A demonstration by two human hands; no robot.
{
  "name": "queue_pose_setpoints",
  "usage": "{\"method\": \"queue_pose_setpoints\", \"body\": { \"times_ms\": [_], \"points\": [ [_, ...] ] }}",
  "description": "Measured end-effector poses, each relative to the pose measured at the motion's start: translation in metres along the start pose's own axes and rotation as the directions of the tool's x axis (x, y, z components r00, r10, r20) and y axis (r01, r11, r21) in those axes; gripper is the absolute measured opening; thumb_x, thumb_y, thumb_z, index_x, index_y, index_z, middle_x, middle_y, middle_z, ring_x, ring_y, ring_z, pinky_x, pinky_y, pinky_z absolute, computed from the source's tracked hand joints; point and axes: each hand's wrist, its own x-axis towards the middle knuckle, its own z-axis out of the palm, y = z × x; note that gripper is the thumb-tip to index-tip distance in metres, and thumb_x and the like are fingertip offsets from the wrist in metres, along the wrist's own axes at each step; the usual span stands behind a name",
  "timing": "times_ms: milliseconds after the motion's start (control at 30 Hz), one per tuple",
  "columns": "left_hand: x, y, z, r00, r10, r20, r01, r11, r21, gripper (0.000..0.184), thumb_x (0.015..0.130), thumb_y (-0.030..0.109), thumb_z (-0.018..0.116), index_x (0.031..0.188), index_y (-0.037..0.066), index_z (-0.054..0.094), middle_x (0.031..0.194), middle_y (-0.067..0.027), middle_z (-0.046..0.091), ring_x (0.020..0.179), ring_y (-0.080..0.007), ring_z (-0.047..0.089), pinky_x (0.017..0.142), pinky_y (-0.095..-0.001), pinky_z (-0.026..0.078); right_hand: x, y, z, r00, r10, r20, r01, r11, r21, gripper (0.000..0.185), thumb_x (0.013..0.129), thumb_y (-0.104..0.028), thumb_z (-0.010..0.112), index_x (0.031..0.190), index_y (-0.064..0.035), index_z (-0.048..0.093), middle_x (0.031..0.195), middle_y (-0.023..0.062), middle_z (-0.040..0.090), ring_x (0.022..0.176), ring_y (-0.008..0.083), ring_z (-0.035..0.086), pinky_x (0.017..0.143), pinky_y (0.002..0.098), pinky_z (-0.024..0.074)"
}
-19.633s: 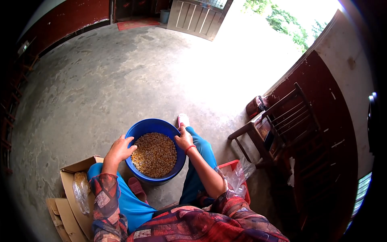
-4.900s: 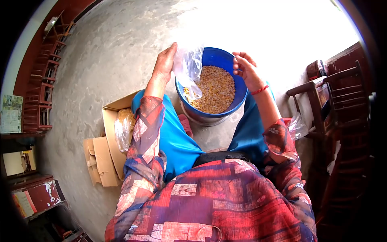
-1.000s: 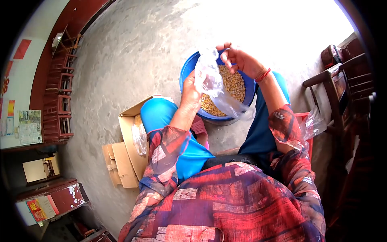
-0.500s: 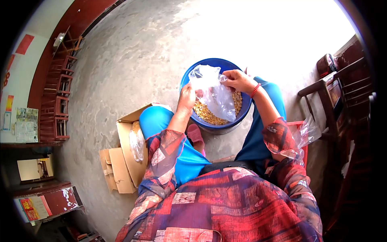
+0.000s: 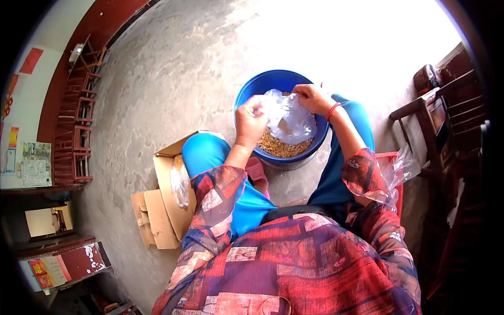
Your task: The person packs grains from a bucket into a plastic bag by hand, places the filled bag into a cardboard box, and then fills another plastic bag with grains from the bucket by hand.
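Note:
A clear plastic bag [image 5: 292, 122] hangs between my two hands over a blue bucket [image 5: 247, 85]. Loose yellow kernels, like dried corn [image 5: 281, 148], lie inside that bucket. My left hand [image 5: 251, 123] pinches the bag's left edge, thumb and fingertips together. On the opposite side, my right hand [image 5: 312, 98], with a red bracelet at the wrist, grips the bag's upper right edge. Part of the kernels is hidden behind the bag. The bag looks thin and crumpled, and I cannot make out anything inside it.
Beside my left knee stands an open cardboard box [image 5: 163, 216] with a filled plastic bag [image 5: 179, 181] in it. Past my right leg is a red container [image 5: 400, 193] with clear plastic bags [image 5: 403, 167]. A dark wooden chair [image 5: 422, 118] is at right; stools [image 5: 81, 128] line the left wall.
My left hand has risen and turned inward along the bag's edge. The bag's upper part has dropped lower, and the bag spreads wider between my hands. My right hand has shifted slightly up.

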Motion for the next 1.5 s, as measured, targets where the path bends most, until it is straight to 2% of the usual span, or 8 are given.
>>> {"method": "queue_pose_setpoints", "body": {
  "times_ms": [100,333,500,667,933,1133,1333,1500],
  "points": [
    [0.008,-0.009,-0.01,0.935,-0.355,0.017,0.313,0.798,-0.515,0.002,0.078,0.002,0.054,0.079,0.003,0.056,0.065,-0.0016,0.056,0.053,-0.0064,0.053,0.044,-0.0194,0.046,0.011,0.023,0.004,0.982,-0.082,-0.171,0.041,0.972,-0.231,0.019,0.07,-0.005,0.05,0.087,-0.0052,0.059,0.076,0.0121,0.06,0.076,0.0244,0.059,0.068,0.031,0.0459],
    [0.005,-0.015,-0.014,0.924,-0.381,0.039,0.369,0.858,-0.357,0.008,0.081,0.009,0.055,0.078,0.002,0.053,0.063,-0.0018,0.053,0.049,-0.0083,0.052,0.045,-0.0217,0.045,0.001,-0.015,0.005,0.952,-0.252,-0.172,0.273,0.956,0.111,0.03,0.071,-0.019,0.061,0.099,-0.0082,0.057,0.098,0.0095,0.052,0.093,0.0216,0.051,0.08,0.0314,0.0437],
    [0.008,-0.019,-0.018,0.861,-0.496,0.112,0.46,0.664,-0.59,0.009,0.082,0.013,0.054,0.085,0.004,0.057,0.068,-0.0038,0.057,0.054,-0.0149,0.056,0.051,-0.0267,0.048,-0.003,-0.001,0.018,0.962,-0.266,0.065,0.267,0.857,-0.441,0.042,0.067,-0.016,0.061,0.107,-0.0106,0.053,0.099,0.0144,0.053,0.093,0.0319,0.053,0.079,0.0366,0.0438],
    [0.017,-0.024,-0.039,0.814,-0.525,0.249,0.484,0.375,-0.791,0.009,0.08,0.007,0.054,0.088,0.007,0.059,0.073,-0.0043,0.06,0.059,-0.0162,0.057,0.055,-0.0324,0.051,-0.005,0.001,0.004,0.989,-0.147,0.006,0.135,0.89,-0.435,0.02,0.069,-0.007,0.05,0.086,-0.0061,0.06,0.082,0.0159,0.06,0.078,0.0315,0.057,0.07,0.0372,0.0446],
    [0.017,-0.001,-0.045,0.746,-0.482,0.459,0.665,0.567,-0.486,0.018,0.076,0.016,0.062,0.091,0.008,0.059,0.066,0.0004,0.053,0.046,-0.0023,0.041,0.04,-0.0188,0.034,0.021,0.043,0.003,0.95,-0.115,-0.292,0.079,0.988,-0.131,0.014,0.072,-0.007,0.047,0.077,-0.0063,0.061,0.073,0.0148,0.06,0.07,0.0285,0.059,0.063,0.0343,0.0459],
    [0.001,-0.023,-0.033,0.783,-0.414,0.464,0.368,0.91,0.19,0.018,0.074,0.02,0.061,0.079,0.003,0.065,0.071,-0.0052,0.063,0.064,-0.008,0.056,0.059,-0.0238,0.044,0.016,0.038,0.001,0.978,-0.079,-0.196,0.062,0.994,-0.087,0.016,0.071,-0.006,0.047,0.078,-0.0052,0.061,0.076,0.0121,0.062,0.074,0.024,0.06,0.067,0.0316,0.0466],
    [0.005,-0.036,-0.033,0.905,-0.33,0.266,0.299,0.942,0.152,0.018,0.081,0.018,0.054,0.079,0.003,0.063,0.068,-0.001,0.058,0.057,-0.0068,0.052,0.05,-0.0216,0.043,-0.002,-0.008,-0.002,0.899,-0.344,-0.269,0.389,0.911,0.137,0.024,0.07,-0.006,0.052,0.094,-0.0037,0.058,0.09,0.0062,0.061,0.086,0.0154,0.056,0.073,0.0305,0.0451],
    [0.001,-0.041,-0.019,0.857,-0.414,0.305,0.446,0.894,-0.041,0.021,0.086,0.021,0.048,0.082,0.002,0.057,0.07,-0.0044,0.057,0.059,-0.0114,0.057,0.049,-0.0221,0.046,-0.011,-0.032,0.005,0.918,-0.37,0.144,0.321,0.905,0.279,0.024,0.074,-0.009,0.053,0.097,-0.0032,0.058,0.087,0.005,0.06,0.08,0.011,0.055,0.072,0.0257,0.0449]
  ]
}}
